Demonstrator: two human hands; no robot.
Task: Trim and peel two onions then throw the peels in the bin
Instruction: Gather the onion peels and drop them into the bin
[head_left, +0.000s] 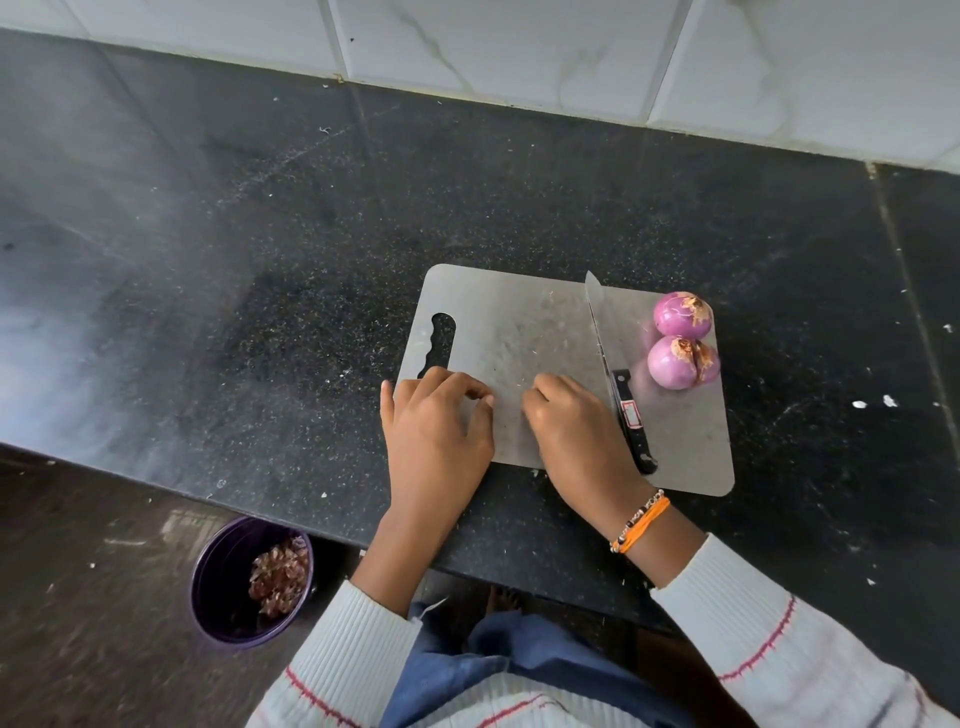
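Note:
Two peeled purple onions sit side by side at the right edge of the grey cutting board (511, 327), one farther back (681, 313) and one nearer (671, 364); both show brownish trimmed ends. A black-handled knife (630, 415) lies on the board just left of them, blade pointing away. My left hand (436, 431) rests on the board's near left part, fingers bent with the tips on the board and the thumb spread past its edge. My right hand (571, 431) rests beside the knife handle with its fingers curled under; nothing shows in it.
The board lies on a black speckled counter (260, 249) backed by a white tiled wall (519, 47). On the floor below the counter's front edge, to my left, stands a dark purple bin (205, 582) holding onion peels (280, 574). Small white scraps dot the counter at right.

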